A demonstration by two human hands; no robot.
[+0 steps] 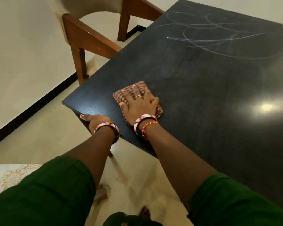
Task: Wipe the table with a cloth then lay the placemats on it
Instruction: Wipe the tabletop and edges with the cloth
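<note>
A dark table (203,82) fills the right of the head view, with white chalk-like scribbles (207,35) on its far part. A checked orange and brown cloth (121,97) lies near the table's near left corner. My right hand (140,101) presses flat on the cloth with its fingers spread. My left hand (95,119) grips the table's near edge, thumb on top and fingers hidden under the rim. No placemats are in view.
A wooden chair (88,39) with a beige seat back stands at the table's far left side. A patterned white fabric (10,176) shows at the lower left. Tiled floor (134,173) lies below the table edge, and a bright light reflection (265,108) sits on the table's right.
</note>
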